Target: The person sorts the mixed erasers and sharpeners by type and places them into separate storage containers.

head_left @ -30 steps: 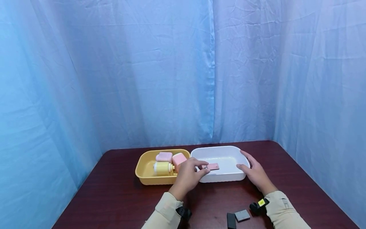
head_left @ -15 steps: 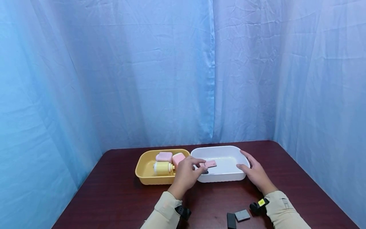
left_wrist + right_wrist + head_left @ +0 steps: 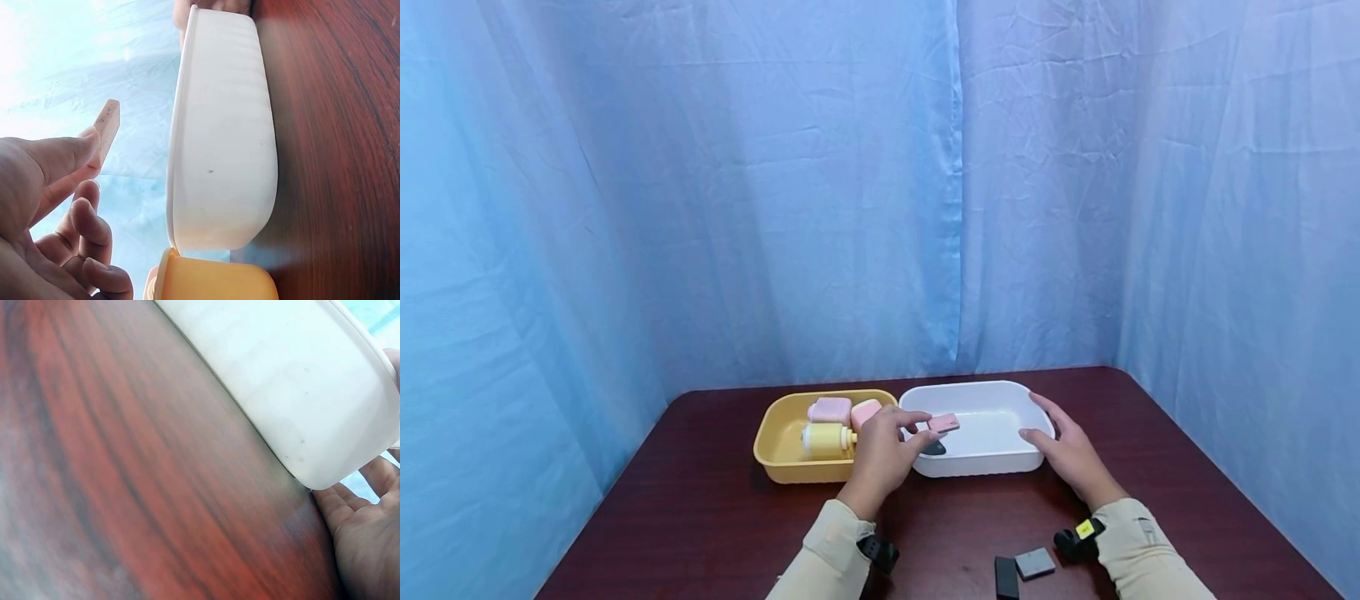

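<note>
My left hand [image 3: 880, 454] pinches a small flat pink rectangular piece [image 3: 943, 422] between thumb and fingers, over the left part of the white tray [image 3: 992, 465]. In the left wrist view this pink piece [image 3: 109, 128] shows faint small marks, and the other fingers are loosely bent. Below the hand, a dark object [image 3: 934, 448] lies inside the tray, partly covered by the thumb. At the tray's right end my right hand [image 3: 1075, 462] grips the rim, thumb inside and fingers outside. The right wrist view shows that hand [image 3: 369, 531] against the tray's rounded corner.
A yellow tray [image 3: 805, 473] adjoins the white one on the left. It holds a yellow bottle [image 3: 826, 442], a lilac bottle [image 3: 831, 411] and a pink item [image 3: 865, 411]. Near the front lie a black block [image 3: 1007, 577] and a grey flat piece [image 3: 1034, 563].
My left hand has drawn slightly left and up with the pink piece, uncovering the dark object in the white tray. The right hand stays on the tray's end.
</note>
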Demonstrator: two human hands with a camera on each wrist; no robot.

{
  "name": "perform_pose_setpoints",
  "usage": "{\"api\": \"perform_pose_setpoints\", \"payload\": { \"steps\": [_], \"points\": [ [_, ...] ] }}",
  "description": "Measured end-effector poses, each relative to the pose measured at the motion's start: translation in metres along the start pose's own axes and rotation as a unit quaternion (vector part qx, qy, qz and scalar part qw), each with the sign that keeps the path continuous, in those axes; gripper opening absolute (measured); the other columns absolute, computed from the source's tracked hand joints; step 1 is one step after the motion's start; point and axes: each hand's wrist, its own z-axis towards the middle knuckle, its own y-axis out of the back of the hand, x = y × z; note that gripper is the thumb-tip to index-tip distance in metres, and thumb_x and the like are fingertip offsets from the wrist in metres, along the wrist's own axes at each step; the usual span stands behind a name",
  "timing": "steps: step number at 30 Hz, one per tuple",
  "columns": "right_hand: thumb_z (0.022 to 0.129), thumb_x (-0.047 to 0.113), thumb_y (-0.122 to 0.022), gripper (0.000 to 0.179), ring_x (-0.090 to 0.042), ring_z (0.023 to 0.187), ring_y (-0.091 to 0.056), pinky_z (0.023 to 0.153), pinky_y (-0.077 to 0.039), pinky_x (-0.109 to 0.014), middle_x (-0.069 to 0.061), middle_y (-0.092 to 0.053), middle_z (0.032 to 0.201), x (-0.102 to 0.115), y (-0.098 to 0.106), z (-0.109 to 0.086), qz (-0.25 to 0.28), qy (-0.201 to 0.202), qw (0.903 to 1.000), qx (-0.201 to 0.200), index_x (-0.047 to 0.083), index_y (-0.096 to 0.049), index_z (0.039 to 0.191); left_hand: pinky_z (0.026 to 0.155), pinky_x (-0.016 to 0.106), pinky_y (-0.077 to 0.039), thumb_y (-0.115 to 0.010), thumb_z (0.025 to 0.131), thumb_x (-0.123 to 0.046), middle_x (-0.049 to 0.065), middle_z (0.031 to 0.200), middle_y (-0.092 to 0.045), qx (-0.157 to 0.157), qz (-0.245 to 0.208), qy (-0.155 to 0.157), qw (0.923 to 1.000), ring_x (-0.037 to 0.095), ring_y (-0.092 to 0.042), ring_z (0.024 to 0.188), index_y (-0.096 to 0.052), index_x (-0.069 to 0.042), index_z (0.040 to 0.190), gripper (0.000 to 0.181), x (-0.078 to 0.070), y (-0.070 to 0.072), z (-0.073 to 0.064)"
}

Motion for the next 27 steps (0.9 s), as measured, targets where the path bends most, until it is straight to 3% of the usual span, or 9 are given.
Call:
{"api": "perform_pose_setpoints", "payload": {
  "steps": [13, 27],
  "points": [
    [0.101, 0.028, -0.067, 0.075, -0.039, 0.152, -0.028, 0.119, -0.030, -0.063, -0.017, -0.025, 0.170, -0.0003, -0.0005, 0.0004, 0.009, -0.007, 0.9999, 0.002, 0.021, -0.028, 0.165, 0.064, 0.020, -0.046, -0.083, 0.090, -0.033, -0.003, 0.097, -0.068, -0.015, 0.045, 0.025, 0.9986, 0.007, -0.052, 0.073, -0.082, -0.026, 0.115, 0.026, 0.0044, -0.0015, 0.0003],
    [0.100, 0.027, -0.068, 0.075, -0.039, 0.152, -0.029, 0.119, -0.029, -0.063, -0.016, -0.025, 0.170, 0.0002, -0.0010, -0.0010, 0.008, -0.007, 0.9999, 0.000, 0.022, -0.029, 0.165, 0.064, 0.021, -0.046, -0.084, 0.088, -0.033, -0.004, 0.096, -0.067, -0.020, 0.050, 0.031, 0.9981, 0.007, -0.052, 0.075, -0.082, -0.025, 0.113, 0.026, 0.0066, -0.0022, -0.0002]
  ]
}}
